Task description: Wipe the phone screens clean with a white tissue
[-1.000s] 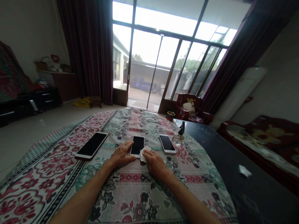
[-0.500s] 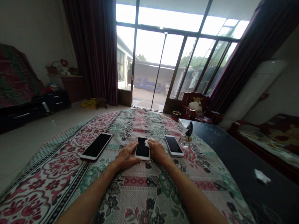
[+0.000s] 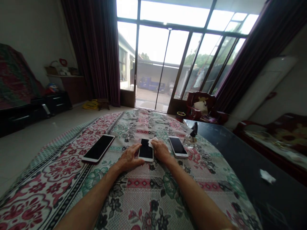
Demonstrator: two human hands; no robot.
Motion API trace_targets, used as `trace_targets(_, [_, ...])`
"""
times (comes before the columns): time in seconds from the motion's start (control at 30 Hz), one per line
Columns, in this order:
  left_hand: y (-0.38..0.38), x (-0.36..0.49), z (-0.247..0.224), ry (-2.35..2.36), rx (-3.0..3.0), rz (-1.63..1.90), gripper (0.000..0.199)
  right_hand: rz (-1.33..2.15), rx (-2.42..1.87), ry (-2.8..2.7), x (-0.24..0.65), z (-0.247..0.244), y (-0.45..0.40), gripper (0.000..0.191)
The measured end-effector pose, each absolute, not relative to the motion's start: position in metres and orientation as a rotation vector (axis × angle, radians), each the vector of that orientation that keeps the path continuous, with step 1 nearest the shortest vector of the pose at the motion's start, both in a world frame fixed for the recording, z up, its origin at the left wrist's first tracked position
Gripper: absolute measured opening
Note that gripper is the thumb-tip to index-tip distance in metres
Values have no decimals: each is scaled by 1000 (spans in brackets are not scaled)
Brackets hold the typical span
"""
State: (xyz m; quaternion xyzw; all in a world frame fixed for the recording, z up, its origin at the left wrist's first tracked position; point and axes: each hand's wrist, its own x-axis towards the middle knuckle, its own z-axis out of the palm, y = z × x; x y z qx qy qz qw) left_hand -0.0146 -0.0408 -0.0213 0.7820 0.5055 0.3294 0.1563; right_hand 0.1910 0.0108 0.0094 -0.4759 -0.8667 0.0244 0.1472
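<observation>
A white-framed smartphone [image 3: 145, 150] with a dark screen lies face up on the patterned tablecloth, between my two hands. My left hand [image 3: 130, 158] holds it at its left side, fingers along the upper left edge and thumb by the lower left corner. In my right hand [image 3: 161, 150] is a crumpled white tissue [image 3: 151, 142], pinched over the phone's upper right corner. A larger smartphone [image 3: 98, 148] lies to the left of my left hand. Another white smartphone [image 3: 177, 147] lies just right of my right hand. Both have dark screens facing up.
The floral tablecloth [image 3: 148, 204] spreads under everything. Right of the phones stands a small clear object with a black top [image 3: 193, 132]. A dark tabletop [image 3: 230, 153] adjoins on the right, with a crumpled white tissue [image 3: 267, 176] on it. Glass doors [image 3: 155, 70] are ahead.
The whole view has shifted slightly. My right hand with the tissue has moved a little at the phone's upper right corner. My left hand keeps its place at the phone's left side.
</observation>
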Motion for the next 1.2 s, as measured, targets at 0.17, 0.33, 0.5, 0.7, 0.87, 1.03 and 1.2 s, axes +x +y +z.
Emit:
trace_targets(0.17, [-41,-14,-20,1441,2234,933,71,73,-1327,-2487,197,8,-15,40])
trace_targets(0.33, [-40,-15,-20,1451,2221,942,71,95,-1251,-2536,203,9,-44,40])
trace_targets(0.5, [-39,-15,-21,1480,2214,910,74,117,-1224,-2550,208,10,-68,40])
trace_targets(0.7, [-41,-15,-21,1455,2208,944,72,124,-1235,-2539,204,10,-55,38])
trace_targets(0.87, [-41,-14,-19,1438,2208,937,71,100,-1290,-2483,196,10,-23,37])
trace_targets(1.03, [-42,-14,-17,1411,2222,950,72,84,-1395,-2479,188,11,9,32])
trace_targets(1.2, [-42,-14,-18,1430,2225,948,74,51,-1494,-2465,182,11,33,31])
